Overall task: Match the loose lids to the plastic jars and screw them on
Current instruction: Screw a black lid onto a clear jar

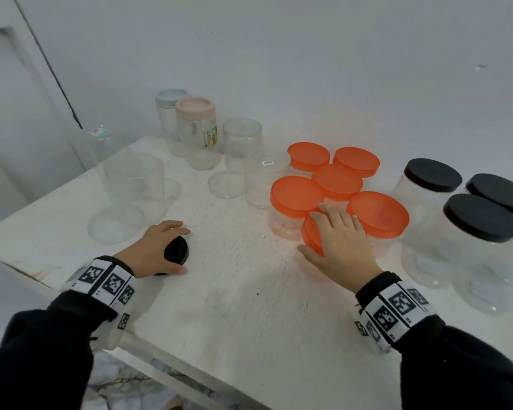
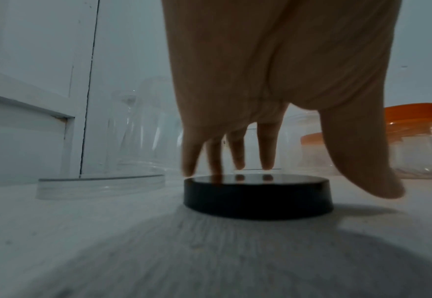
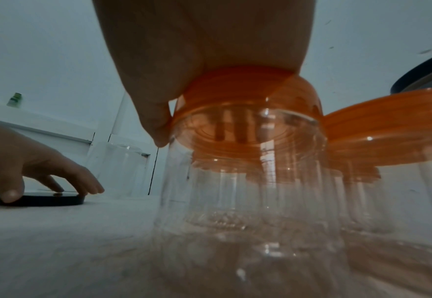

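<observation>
A loose black lid [image 1: 178, 253] lies flat on the white table [image 1: 234, 291]. My left hand [image 1: 160, 244] arches over it. In the left wrist view its fingertips [image 2: 267, 161] touch the black lid [image 2: 258, 195] on top, and the thumb [image 2: 362, 161] hangs beside the rim, apart from it. My right hand [image 1: 326, 232] lies on an orange lid [image 1: 312, 239] that sits on a clear jar [image 3: 248, 201]. The palm covers the orange lid [image 3: 248, 94], with the thumb [image 3: 156, 121] hooked down over its rim.
Several orange-lidded jars [image 1: 338, 179] crowd just behind my right hand. Black-lidded jars [image 1: 480, 217] stand at the right. Clear open jars [image 1: 134, 179] and clear lids [image 1: 116, 227] sit at the left. Pink- and blue-lidded jars [image 1: 194, 109] stand at the back. The table edge [image 1: 71, 288] runs near my left wrist.
</observation>
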Motion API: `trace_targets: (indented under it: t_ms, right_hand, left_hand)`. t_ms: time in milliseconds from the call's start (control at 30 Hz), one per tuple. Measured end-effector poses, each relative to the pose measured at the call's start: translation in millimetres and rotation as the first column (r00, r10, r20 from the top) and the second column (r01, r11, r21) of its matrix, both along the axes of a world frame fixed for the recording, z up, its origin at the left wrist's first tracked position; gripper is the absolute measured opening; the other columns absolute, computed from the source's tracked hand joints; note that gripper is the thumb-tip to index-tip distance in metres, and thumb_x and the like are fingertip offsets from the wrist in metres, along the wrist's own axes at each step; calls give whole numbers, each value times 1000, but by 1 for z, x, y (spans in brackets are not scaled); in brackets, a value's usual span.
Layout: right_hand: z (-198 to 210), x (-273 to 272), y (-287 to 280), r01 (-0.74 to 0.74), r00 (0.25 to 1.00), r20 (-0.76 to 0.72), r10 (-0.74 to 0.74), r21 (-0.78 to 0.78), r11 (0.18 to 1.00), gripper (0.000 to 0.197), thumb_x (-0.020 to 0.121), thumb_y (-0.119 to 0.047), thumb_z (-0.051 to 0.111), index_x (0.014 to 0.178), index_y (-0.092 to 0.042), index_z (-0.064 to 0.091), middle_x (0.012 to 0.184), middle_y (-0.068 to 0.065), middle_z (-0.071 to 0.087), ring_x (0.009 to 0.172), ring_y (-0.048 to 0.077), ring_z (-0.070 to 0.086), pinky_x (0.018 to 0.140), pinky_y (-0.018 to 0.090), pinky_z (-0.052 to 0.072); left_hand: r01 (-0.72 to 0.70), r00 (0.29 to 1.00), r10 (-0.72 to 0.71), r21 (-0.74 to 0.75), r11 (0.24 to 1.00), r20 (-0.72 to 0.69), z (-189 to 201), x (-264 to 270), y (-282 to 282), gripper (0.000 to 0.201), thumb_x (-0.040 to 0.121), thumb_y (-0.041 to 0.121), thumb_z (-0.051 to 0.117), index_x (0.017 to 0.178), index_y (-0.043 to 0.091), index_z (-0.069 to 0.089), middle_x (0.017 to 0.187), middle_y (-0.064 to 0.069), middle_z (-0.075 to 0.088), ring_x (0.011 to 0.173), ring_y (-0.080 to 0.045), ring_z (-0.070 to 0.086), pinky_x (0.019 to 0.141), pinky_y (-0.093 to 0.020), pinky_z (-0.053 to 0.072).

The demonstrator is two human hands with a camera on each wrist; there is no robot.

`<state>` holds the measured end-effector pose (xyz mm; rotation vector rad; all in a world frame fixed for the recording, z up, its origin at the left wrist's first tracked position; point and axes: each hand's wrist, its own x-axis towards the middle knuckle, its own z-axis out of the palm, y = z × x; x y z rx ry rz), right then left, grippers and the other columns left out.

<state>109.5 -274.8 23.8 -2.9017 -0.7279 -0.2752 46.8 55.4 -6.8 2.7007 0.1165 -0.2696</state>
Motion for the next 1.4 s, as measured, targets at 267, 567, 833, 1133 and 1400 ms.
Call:
trace_targets:
  t_ms: [267,567,833,1133,1400]
  right_hand:
    - [-1,0,0,18,1000,18,-18,5,1000,60,71,-42,74,117,-7,58,126,15,56,113,37,54,94,60,41]
    - [35,-4,30,26,1000,-10,-27,-62,998,57,89,-50,49,132,-12,43,149,10,30,134,30,32,109,46,25]
    - [85,3,142,-283,946,-115,303,158,946,45,90,-42,53,128,-18,46,134,-3,42,119,17,44,93,33,41]
    - [118,28,311,-375,867,-248,432,247,894,55,82,-43,66,127,-18,45,133,2,40,120,21,42,99,39,39]
    - [129,57,411,-365,854,-390,345,25,931,80,77,-44,71,143,-28,28,148,7,23,131,33,33,106,45,33]
  left_hand:
    - [-33,997,38,73,997,-69,-2,1,3,79,72,36,77,139,26,36,143,-1,32,127,-25,31,107,-36,31]
    - [-52,984,65,-84,995,167,25,-14,12,70,70,32,79,132,29,46,131,3,41,120,-19,40,100,-29,34]
    - [-113,926,173,-189,975,337,53,-51,64,69,69,32,80,129,31,48,122,12,44,109,-6,42,84,-10,33]
    - [-200,862,296,-261,944,411,68,-67,167,66,66,41,80,122,43,45,122,13,44,110,-8,45,85,-16,35]
    - [-147,869,270,-304,941,414,65,-57,237,68,53,69,60,116,52,41,124,14,45,111,-4,44,85,-13,35]
